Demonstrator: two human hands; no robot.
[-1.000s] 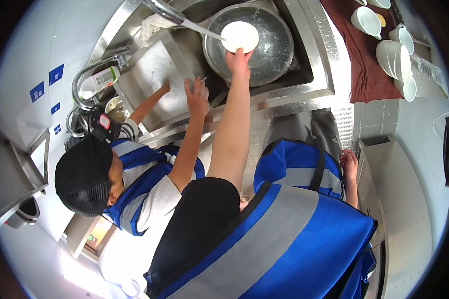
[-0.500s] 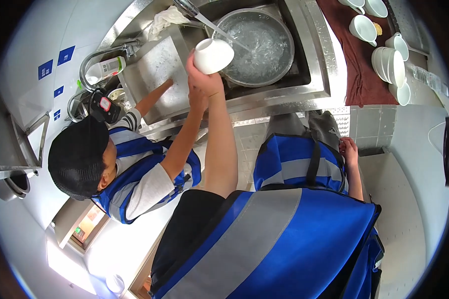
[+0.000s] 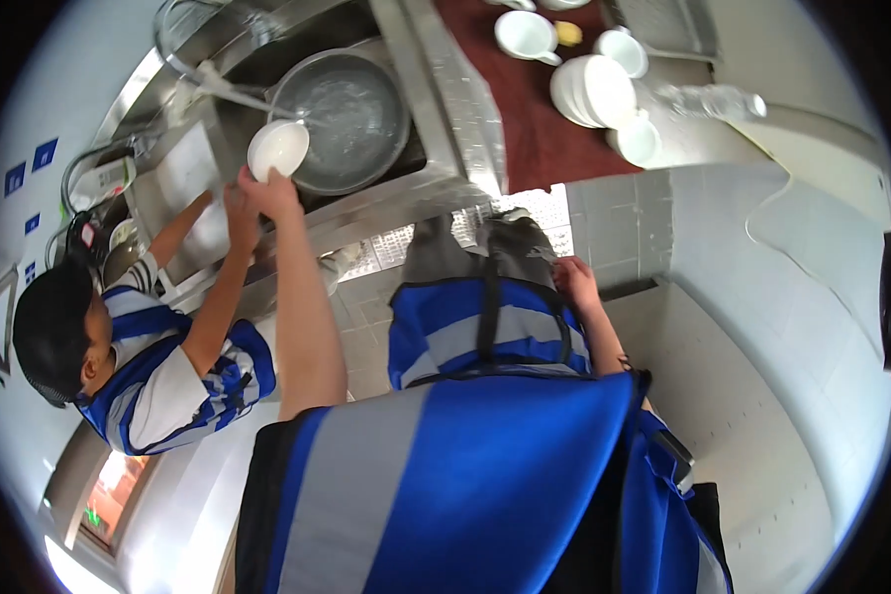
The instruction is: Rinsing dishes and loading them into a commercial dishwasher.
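Observation:
My left hand is closed on the lower edge of a white bowl, its inside turned up toward me. The bowl is just left of a round metal basin of water standing in the sink. A co-worker's hand is close beside my left hand; whether they touch is hard to tell. Down at my right side hangs my right hand, its fingers loosely bent and apart, with nothing visible in it. It is nearest to my vest and grey trousers.
A faucet runs water into the basin. To the left, a co-worker reaches into another sink compartment. At right, cups and stacked bowls stand on a brown cloth, near a clear plastic bottle.
The view has swung right, so everything sits further left. The bowl has turned from bottom-up to showing its inside, and the co-worker's hand is now slightly lower beside mine.

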